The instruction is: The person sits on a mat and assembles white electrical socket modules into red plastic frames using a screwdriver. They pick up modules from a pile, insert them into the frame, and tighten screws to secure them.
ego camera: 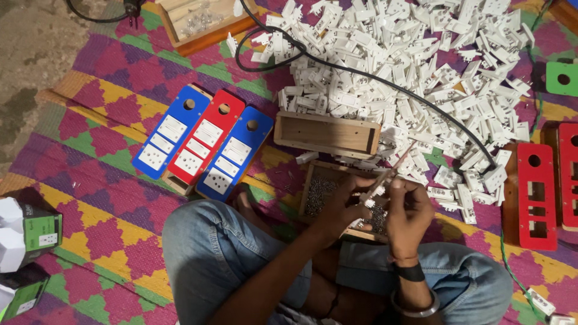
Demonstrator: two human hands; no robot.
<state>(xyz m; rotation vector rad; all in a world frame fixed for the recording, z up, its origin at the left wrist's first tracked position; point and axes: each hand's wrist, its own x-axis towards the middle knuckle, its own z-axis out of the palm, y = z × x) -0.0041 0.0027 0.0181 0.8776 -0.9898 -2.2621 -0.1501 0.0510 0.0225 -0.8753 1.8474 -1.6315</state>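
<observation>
My left hand (344,203) and my right hand (408,218) meet over a wooden tray of small metal screws (319,194) in front of my crossed legs. The right hand grips a thin screwdriver-like tool (391,171) whose shaft slants up to the right. The left hand pinches a small white part (367,203) at the tool's lower end. A large heap of white plastic switch and socket pieces (421,66) lies just beyond, and an empty wooden box (327,133) sits behind the tray.
Two blue boards and a red one (205,144) fitted with white sockets lie at left on the patterned mat. Red cut-out boards (537,195) lie at right, a green one (562,78) at far right. A black cable (385,81) crosses the heap. Cartons (27,232) sit at left.
</observation>
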